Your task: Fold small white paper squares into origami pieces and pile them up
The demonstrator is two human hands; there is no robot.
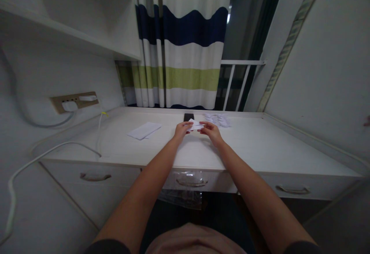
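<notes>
A small folded piece of white paper (pixel 195 125) is held between my two hands above the middle of the desk. My left hand (pixel 182 130) pinches its left side, thumb on top. On the other side, my right hand (pixel 210 131) grips the right edge between thumb and fingers. Just behind the hands lies a flat black object (pixel 189 116), partly covered by them; its kind I cannot make out. Several small white folded paper pieces (pixel 219 120) are heaped behind my right hand. To the left lies a stack of white paper sheets (pixel 144 130).
The white desk (pixel 260 146) has drawers with handles (pixel 95 177) along its front. A white cable (pixel 69 143) crosses its left end below a wall socket (pixel 73 101). Clear plastic (pixel 185 198) hangs under the middle drawer. A striped curtain (pixel 192 53) covers the window behind.
</notes>
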